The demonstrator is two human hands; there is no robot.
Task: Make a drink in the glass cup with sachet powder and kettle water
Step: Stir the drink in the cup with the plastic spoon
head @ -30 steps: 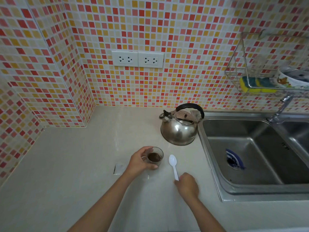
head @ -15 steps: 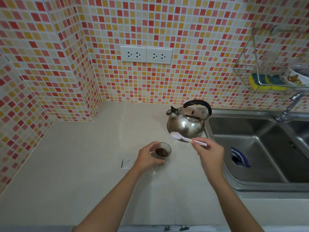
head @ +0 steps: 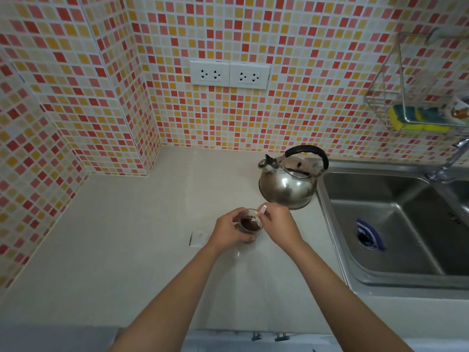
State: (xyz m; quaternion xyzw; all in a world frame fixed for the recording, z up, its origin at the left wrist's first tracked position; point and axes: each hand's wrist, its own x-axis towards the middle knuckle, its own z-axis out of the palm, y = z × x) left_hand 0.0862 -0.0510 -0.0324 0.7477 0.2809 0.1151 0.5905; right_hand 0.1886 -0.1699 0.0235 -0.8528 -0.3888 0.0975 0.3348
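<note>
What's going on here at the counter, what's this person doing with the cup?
A person is making a drink on the counter. Their left hand steadies a small glass cup holding dark brown contents, while the right hand holds a white spoon with its end down in the cup, apparently stirring. A torn sachet lies flat just left of the cup. The steel kettle stands upright behind the cup, beside the sink, with no hand on it.

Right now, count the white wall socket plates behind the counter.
2. Left white socket plate and right white socket plate sit side by side, touching, on the tiled wall above the steel kettle. None looks hidden.
</note>
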